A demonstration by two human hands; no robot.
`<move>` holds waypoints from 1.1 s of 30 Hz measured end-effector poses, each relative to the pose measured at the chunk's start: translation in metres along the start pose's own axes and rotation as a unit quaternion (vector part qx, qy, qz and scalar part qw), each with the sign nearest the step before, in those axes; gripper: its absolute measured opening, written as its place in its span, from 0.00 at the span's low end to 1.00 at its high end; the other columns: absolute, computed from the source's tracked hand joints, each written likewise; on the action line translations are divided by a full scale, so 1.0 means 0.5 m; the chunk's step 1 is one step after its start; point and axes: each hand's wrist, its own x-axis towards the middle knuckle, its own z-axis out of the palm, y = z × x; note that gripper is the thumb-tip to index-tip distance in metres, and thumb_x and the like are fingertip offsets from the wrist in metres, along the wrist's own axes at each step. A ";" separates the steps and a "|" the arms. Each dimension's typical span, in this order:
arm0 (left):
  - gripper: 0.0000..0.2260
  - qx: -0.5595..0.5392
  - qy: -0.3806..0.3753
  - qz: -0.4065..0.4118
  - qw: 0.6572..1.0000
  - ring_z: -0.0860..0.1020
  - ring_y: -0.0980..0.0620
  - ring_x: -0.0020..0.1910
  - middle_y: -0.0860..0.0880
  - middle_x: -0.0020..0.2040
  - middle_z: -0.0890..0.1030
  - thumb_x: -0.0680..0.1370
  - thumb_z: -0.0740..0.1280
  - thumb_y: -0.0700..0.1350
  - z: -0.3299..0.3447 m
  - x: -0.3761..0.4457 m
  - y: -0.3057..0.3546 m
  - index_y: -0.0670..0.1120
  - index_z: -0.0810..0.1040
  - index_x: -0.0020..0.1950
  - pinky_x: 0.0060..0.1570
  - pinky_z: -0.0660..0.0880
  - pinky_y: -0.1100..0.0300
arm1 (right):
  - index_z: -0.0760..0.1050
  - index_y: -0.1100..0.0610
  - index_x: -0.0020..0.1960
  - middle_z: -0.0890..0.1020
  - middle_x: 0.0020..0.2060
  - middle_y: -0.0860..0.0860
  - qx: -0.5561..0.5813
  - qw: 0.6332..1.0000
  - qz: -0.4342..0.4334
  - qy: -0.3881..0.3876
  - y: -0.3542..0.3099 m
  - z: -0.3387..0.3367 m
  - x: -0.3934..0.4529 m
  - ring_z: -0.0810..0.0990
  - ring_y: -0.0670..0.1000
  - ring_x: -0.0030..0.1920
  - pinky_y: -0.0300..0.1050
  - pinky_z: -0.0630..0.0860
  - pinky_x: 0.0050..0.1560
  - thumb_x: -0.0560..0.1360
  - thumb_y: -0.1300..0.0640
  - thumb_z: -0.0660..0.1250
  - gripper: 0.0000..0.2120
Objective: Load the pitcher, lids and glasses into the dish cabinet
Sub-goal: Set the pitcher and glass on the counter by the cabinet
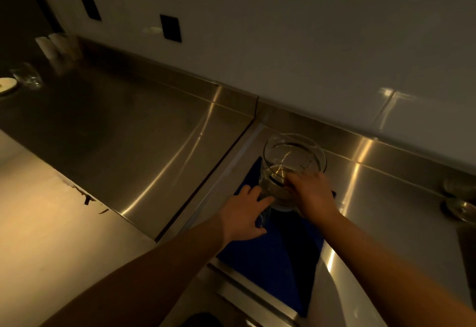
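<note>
A clear glass pitcher [293,156] stands upright on a blue mat [278,254] on the steel counter. My right hand [313,192] grips its near side, fingers curled against the glass. My left hand [244,210] reaches in from the left with fingers spread and fingertips touching the pitcher's lower wall, beside the pitcher's handle [262,219]. Two glasses [458,197] sit at the right edge of the counter. Another clear glass [27,75] stands far left.
The steel counter [134,125] runs along a white tiled wall with two dark outlets [170,28]. White cups [55,44] stand at the far left corner, a white round lid or plate [7,85] beside the glass. A lighter worktop [38,210] lies near left.
</note>
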 end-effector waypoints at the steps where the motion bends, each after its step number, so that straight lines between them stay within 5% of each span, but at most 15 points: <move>1: 0.36 0.000 0.003 -0.006 1.000 0.62 0.43 0.66 0.44 0.71 0.60 0.72 0.67 0.61 -0.005 -0.007 -0.013 0.53 0.55 0.74 0.56 0.72 0.49 | 0.74 0.47 0.43 0.80 0.39 0.47 0.003 1.000 -0.007 0.005 -0.014 -0.002 0.010 0.79 0.52 0.42 0.45 0.64 0.44 0.67 0.56 0.73 0.10; 6: 0.37 -0.001 0.022 -0.043 0.999 0.61 0.45 0.69 0.46 0.72 0.60 0.71 0.68 0.60 -0.033 -0.069 -0.096 0.53 0.56 0.74 0.58 0.71 0.50 | 0.72 0.44 0.46 0.81 0.42 0.45 0.016 0.999 -0.050 0.008 -0.103 0.001 0.073 0.79 0.49 0.44 0.44 0.64 0.47 0.69 0.53 0.70 0.09; 13: 0.30 -0.012 0.032 -0.125 0.992 0.64 0.47 0.62 0.48 0.64 0.66 0.72 0.67 0.58 -0.086 -0.201 -0.243 0.52 0.62 0.72 0.48 0.74 0.51 | 0.75 0.46 0.45 0.80 0.42 0.45 0.042 0.995 -0.087 -0.037 -0.283 0.041 0.168 0.78 0.49 0.44 0.44 0.63 0.47 0.70 0.55 0.70 0.07; 18: 0.33 -0.014 0.031 -0.181 0.983 0.64 0.47 0.63 0.47 0.66 0.66 0.72 0.68 0.55 -0.112 -0.308 -0.372 0.54 0.59 0.73 0.52 0.73 0.50 | 0.76 0.46 0.50 0.81 0.45 0.44 0.073 0.990 -0.099 -0.066 -0.429 0.091 0.244 0.78 0.47 0.49 0.44 0.66 0.55 0.74 0.53 0.66 0.06; 28: 0.35 0.011 0.039 -0.247 0.968 0.61 0.45 0.67 0.47 0.70 0.61 0.71 0.67 0.63 -0.127 -0.540 -0.663 0.57 0.56 0.73 0.57 0.72 0.46 | 0.78 0.56 0.49 0.82 0.43 0.54 0.129 0.980 -0.151 -0.013 -0.738 0.164 0.381 0.80 0.55 0.44 0.50 0.73 0.45 0.72 0.61 0.69 0.06; 31: 0.35 0.021 0.045 -0.260 0.964 0.62 0.44 0.67 0.46 0.70 0.62 0.71 0.66 0.64 -0.127 -0.592 -0.733 0.55 0.57 0.73 0.57 0.72 0.45 | 0.77 0.57 0.45 0.82 0.36 0.53 0.145 0.961 -0.223 0.075 -0.814 0.179 0.421 0.80 0.50 0.35 0.42 0.71 0.38 0.66 0.64 0.74 0.10; 33: 0.35 0.016 0.048 -0.271 0.961 0.62 0.43 0.68 0.45 0.71 0.62 0.71 0.67 0.63 -0.124 -0.620 -0.778 0.55 0.57 0.73 0.57 0.73 0.46 | 0.78 0.58 0.45 0.82 0.35 0.52 0.152 0.957 -0.237 0.067 -0.859 0.190 0.454 0.81 0.52 0.33 0.41 0.70 0.36 0.64 0.65 0.78 0.13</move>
